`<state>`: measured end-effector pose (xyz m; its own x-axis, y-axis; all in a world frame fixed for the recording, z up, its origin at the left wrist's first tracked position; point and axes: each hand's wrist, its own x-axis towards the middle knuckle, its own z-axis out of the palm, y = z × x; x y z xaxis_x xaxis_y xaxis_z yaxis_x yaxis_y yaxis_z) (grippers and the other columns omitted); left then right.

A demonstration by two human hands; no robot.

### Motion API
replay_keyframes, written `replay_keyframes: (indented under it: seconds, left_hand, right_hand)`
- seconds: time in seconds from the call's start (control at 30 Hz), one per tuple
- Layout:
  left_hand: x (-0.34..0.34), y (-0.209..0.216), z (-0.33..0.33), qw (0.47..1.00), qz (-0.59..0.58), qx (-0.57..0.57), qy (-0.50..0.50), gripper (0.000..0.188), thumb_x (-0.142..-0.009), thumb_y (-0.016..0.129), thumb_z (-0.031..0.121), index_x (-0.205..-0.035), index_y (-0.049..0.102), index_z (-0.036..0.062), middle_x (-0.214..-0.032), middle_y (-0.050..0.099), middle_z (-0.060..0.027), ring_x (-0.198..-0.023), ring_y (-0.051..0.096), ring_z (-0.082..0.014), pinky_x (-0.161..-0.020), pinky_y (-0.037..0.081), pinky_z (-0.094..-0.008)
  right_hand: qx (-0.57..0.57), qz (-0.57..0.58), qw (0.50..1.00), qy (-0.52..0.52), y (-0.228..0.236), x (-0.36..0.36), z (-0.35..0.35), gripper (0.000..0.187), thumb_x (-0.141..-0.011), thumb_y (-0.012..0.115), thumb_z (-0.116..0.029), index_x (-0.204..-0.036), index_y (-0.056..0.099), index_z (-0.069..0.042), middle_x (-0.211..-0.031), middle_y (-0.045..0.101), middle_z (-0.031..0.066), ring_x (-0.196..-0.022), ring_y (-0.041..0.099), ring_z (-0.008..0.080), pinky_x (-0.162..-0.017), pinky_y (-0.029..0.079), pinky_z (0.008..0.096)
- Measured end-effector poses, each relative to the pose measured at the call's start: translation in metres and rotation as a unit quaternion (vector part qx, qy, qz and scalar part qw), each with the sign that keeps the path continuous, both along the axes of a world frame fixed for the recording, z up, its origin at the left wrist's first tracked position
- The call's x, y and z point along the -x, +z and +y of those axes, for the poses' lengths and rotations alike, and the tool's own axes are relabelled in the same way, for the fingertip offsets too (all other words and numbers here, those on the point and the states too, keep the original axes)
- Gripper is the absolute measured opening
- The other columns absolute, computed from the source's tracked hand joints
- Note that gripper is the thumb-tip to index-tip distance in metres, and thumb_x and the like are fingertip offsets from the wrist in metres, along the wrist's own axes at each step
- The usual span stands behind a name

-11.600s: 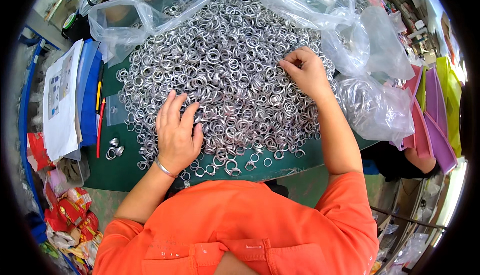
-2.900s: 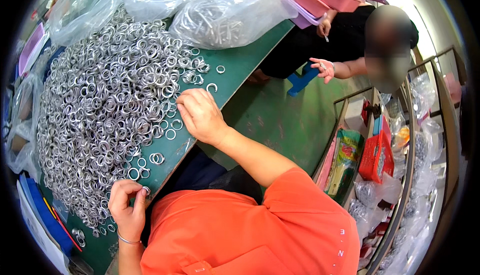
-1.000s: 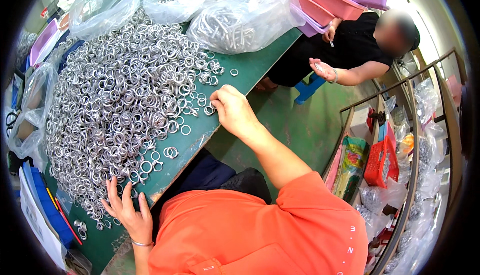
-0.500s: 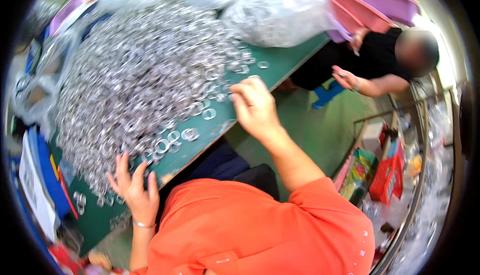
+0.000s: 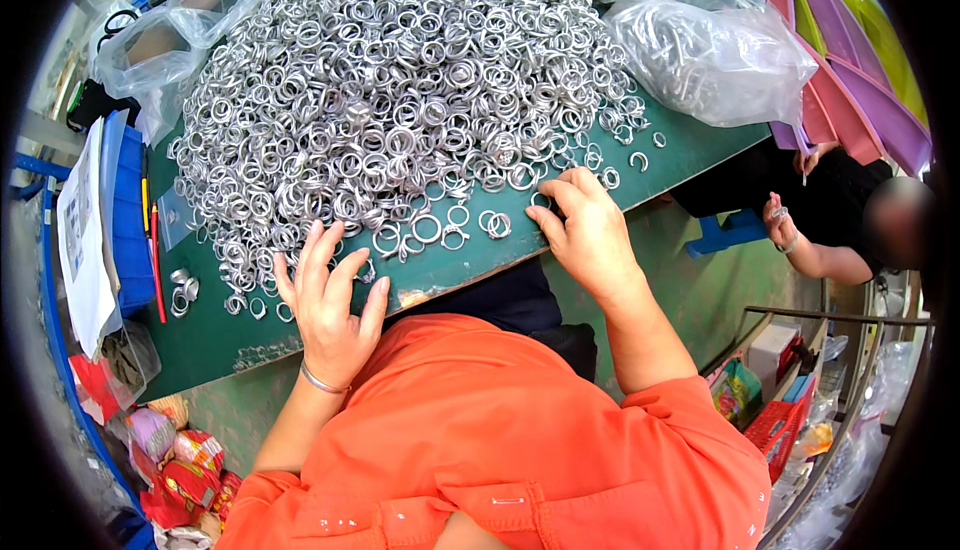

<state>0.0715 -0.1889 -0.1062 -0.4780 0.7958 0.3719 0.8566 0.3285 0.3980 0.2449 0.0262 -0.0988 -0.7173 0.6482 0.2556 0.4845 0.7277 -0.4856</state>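
A large heap of silver metal rings [image 5: 400,100] covers the green tabletop. My left hand [image 5: 335,295], with a bracelet on its wrist, rests at the heap's near edge, its fingers spread and nothing visibly gripped. Farther right, my right hand [image 5: 590,230] has its thumb and forefinger closed around the edge of one ring [image 5: 538,200] beside the heap. Its other fingers are curled. Between my hands several loose rings [image 5: 427,229] lie near the table's front edge.
Clear plastic bags [image 5: 715,60] lie at the back right, by pink and purple bins [image 5: 840,100]. At left are a blue tray [image 5: 130,220], a red pencil [image 5: 157,265] and a small ring stack [image 5: 183,292]. A person in black [image 5: 850,210] sits at right, fingers holding something small.
The whole view has shifted and sharpened, so the table appears turned. My right hand is now at a ring by the heap's near edge. My left hand stays spread at the heap.
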Motion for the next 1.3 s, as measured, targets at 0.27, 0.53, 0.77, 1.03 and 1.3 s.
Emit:
replay_keyframes:
  seconds: [0.27,0.53,0.77,1.03,1.3]
  left_hand:
    - [0.001,0.0,0.0,1.0,-0.01,-0.009,-0.001,0.029,-0.07,0.068,0.009,-0.099,0.061,0.0079,-0.127,0.051,-0.0117,-0.126,0.041,-0.0308,-0.108,0.011,-0.0499]
    - [0.001,-0.002,-0.001,1.0,-0.008,-0.008,0.001,0.028,-0.071,0.067,0.007,-0.098,0.061,0.0077,-0.126,0.052,-0.0117,-0.126,0.041,-0.0305,-0.108,0.012,-0.049]
    - [-0.001,0.001,0.0,1.0,-0.002,-0.006,0.004,0.026,-0.072,0.065,0.006,-0.097,0.061,0.0072,-0.126,0.052,-0.012,-0.126,0.041,-0.0299,-0.109,0.012,-0.0479]
    - [0.0,0.0,0.0,1.0,-0.011,-0.003,0.005,0.024,-0.072,0.066,0.006,-0.095,0.062,0.0078,-0.125,0.052,-0.0112,-0.126,0.041,-0.0301,-0.108,0.012,-0.05]
    - [0.001,0.0,0.0,1.0,-0.016,-0.015,0.003,0.022,-0.071,0.067,0.008,-0.092,0.062,0.0073,-0.123,0.053,-0.0115,-0.125,0.042,-0.0307,-0.108,0.01,-0.0514]
  right_hand:
    - [0.084,0.061,0.994,0.018,0.003,-0.007,-0.001,0.019,-0.07,0.066,-0.001,-0.088,0.06,0.0,-0.079,0.054,0.0092,-0.068,0.057,0.0223,-0.062,0.048,0.0317]
    - [0.308,0.296,0.897,-0.115,0.002,-0.023,0.04,0.012,-0.079,0.051,0.004,-0.088,0.058,0.001,-0.073,0.058,0.0033,-0.06,0.056,0.0065,-0.052,0.044,0.0186]
    - [0.006,-0.063,0.994,-0.088,0.013,-0.014,0.078,0.016,-0.076,0.059,-0.007,-0.088,0.069,-0.006,-0.085,0.062,0.0134,-0.085,0.059,0.0321,-0.077,0.047,0.0388]
    - [0.066,0.02,0.991,-0.118,0.004,-0.014,0.093,0.013,-0.078,0.052,-0.002,-0.085,0.063,-0.001,-0.088,0.062,0.0127,-0.077,0.063,0.0269,-0.069,0.05,0.035]
    - [0.589,0.381,0.712,-0.033,0.016,-0.031,0.115,0.016,-0.076,0.05,0.003,-0.091,0.055,0.0,-0.076,0.058,0.0087,-0.053,0.052,0.0104,-0.039,0.035,0.0197]
